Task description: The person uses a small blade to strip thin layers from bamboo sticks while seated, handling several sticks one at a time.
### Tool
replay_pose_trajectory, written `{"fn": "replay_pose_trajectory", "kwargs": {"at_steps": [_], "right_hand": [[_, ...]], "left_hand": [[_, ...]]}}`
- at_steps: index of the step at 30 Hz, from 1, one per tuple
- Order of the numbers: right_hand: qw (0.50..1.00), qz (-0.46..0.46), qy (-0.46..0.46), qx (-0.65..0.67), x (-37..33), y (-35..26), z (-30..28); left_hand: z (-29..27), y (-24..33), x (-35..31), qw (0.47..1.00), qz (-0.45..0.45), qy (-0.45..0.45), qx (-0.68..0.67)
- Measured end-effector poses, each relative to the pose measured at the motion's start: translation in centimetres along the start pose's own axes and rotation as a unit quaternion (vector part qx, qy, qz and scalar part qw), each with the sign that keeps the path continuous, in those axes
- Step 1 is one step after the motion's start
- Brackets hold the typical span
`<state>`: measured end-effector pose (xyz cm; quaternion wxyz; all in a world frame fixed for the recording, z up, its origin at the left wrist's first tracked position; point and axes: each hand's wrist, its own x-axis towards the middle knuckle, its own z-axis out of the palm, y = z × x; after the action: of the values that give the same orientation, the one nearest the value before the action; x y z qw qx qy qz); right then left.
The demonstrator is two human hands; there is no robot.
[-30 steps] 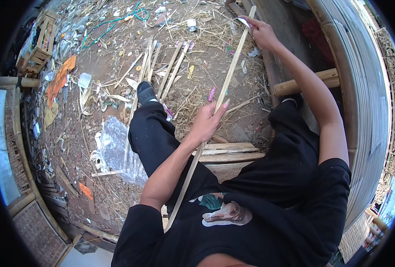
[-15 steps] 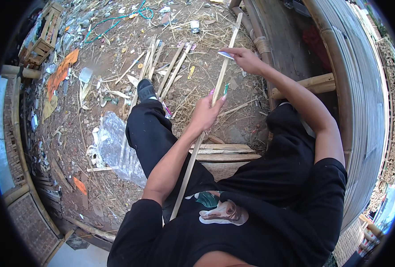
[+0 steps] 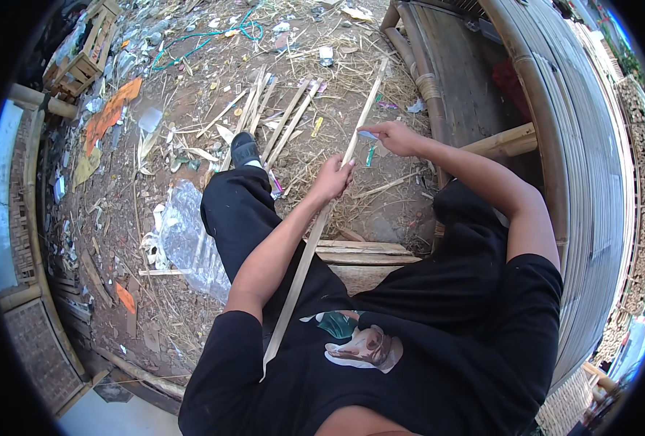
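Observation:
A long, narrow bamboo strip (image 3: 298, 280) slants from my left side, across my left thigh, to a far tip above the littered ground. My left hand (image 3: 333, 179) is closed around it, a little beyond my knees. Farther up the strip, my right hand (image 3: 399, 138) is closed with its index finger stretched along a pale, shiny blade (image 3: 369, 134). This looks like a knife, its handle hidden in my palm. The blade lies against the strip's right side or very close to it; the exact contact is too small to tell.
More bamboo strips (image 3: 290, 123) lie beyond my left shoe (image 3: 245, 150). Clear plastic sheeting (image 3: 189, 240) rests beside my left leg. Wooden slabs (image 3: 366, 254) lie between my legs. A bamboo bench (image 3: 544, 145) flanks my right side; a wooden crate (image 3: 83, 54) stands far left.
The bamboo strip has slid toward my body, its far tip now lower in view. My right hand with the blade has come nearer my left hand. The left hand keeps its hold.

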<state>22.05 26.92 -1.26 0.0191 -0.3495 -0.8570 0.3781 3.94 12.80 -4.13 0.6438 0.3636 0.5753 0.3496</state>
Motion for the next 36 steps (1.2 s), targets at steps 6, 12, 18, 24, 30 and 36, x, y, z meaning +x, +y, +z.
{"fn": "replay_pose_trajectory", "kwargs": {"at_steps": [6,12,18,24,30,36], "right_hand": [[0.997,0.053,0.051,0.013,1.9,2.2,-1.2],[0.984,0.1,0.144,-0.029,4.3,3.3,-4.3],[0.98,0.091,0.173,-0.043,4.1,4.2,-4.0],[0.98,0.117,0.156,0.029,2.9,3.1,-2.9],[0.968,0.178,0.11,0.136,2.1,2.9,-2.2],[0.945,0.204,0.097,0.236,1.2,1.4,-3.1]], "left_hand": [[0.9,0.7,-0.6,0.998,-0.022,-0.034,-0.053],[1.6,0.4,-0.4,0.981,0.117,0.052,0.145],[1.5,1.2,-0.7,0.951,0.162,0.105,0.242],[1.1,2.8,-1.8,0.951,0.151,0.09,0.253],[1.2,2.9,-2.1,0.952,0.156,0.089,0.248],[0.9,2.2,-1.8,0.954,0.166,0.084,0.236]]}}
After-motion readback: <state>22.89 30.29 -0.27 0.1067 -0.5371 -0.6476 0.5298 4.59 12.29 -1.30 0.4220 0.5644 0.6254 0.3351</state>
